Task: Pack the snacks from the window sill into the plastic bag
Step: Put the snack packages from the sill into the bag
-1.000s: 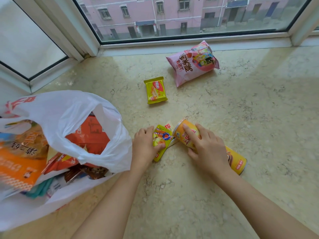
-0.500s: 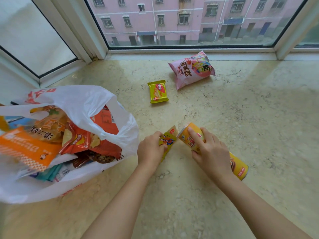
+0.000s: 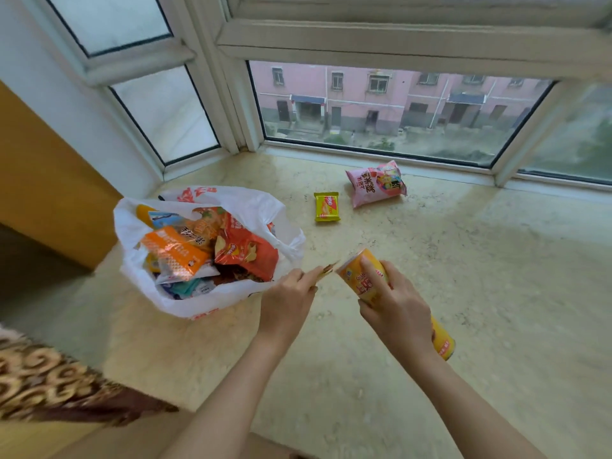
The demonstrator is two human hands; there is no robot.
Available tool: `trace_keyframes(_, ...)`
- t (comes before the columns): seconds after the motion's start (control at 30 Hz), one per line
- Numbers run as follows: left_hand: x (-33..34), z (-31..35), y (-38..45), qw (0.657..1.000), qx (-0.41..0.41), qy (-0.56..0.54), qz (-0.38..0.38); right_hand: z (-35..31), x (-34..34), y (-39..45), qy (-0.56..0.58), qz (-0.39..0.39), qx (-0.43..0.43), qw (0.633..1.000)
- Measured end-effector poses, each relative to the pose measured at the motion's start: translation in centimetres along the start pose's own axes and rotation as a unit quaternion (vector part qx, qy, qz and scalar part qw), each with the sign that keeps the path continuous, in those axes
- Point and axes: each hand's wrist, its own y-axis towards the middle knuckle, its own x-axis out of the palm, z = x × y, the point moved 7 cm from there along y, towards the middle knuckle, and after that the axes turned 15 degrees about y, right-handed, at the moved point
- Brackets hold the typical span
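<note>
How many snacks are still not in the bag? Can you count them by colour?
Yellow tube, in the right hand: 1
Yellow-green packets: 2, one on the sill, one in the left hand
Pink bag: 1
Total: 4

Right hand [image 3: 395,309] hides the can's [image 3: 361,276] middle.
</note>
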Motion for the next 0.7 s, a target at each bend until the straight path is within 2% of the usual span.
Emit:
trace_keyframes(0.07, -3.1, -2.2, -1.2, 0.99, -0.101, -0.101, -0.009, -2.5, -1.3, -0.6, 0.031, 0.001, -0.007, 1.0)
trace_keyframes(0.1, -3.8, -3.7, -2.1, 0.969, -0.175, -0.171, -0.023, -3.6, -1.7, -0.9, 0.047, 0.0, -0.009, 0.999)
trace_keyframes(0.17, -4.9, -6.7, -4.2, 0.902, -0.304, -0.305, -0.034, -5.9, -2.1, -1.2, 0.079, -0.006, -0.012, 0.997)
trace_keyframes(0.23, -5.7, -8.8, -6.0, 0.831, -0.372, -0.412, -0.025, -8.1, -2.0, -1.5, 0.104, -0.015, -0.017, 0.994)
trace_keyframes(0.27, -6.1, -9.6, -6.7, 0.803, -0.392, -0.448, -0.02, -9.2, -1.7, -1.5, 0.113, -0.021, -0.019, 0.993)
trace_keyframes(0.33, -6.8, -11.0, -7.8, 0.777, -0.411, -0.476, -0.016, -11.3, -1.0, -1.4, 0.126, -0.035, -0.025, 0.991)
trace_keyframes(0.5, -7.8, -15.4, -8.6, 0.745, -0.429, -0.511, -0.005, -16.6, 1.8, -0.5, 0.135, -0.061, -0.038, 0.988)
trace_keyframes(0.7, -6.7, -20.4, -6.4, 0.712, -0.421, -0.562, -0.013, -20.5, 5.8, 2.2, 0.147, -0.071, -0.009, 0.987)
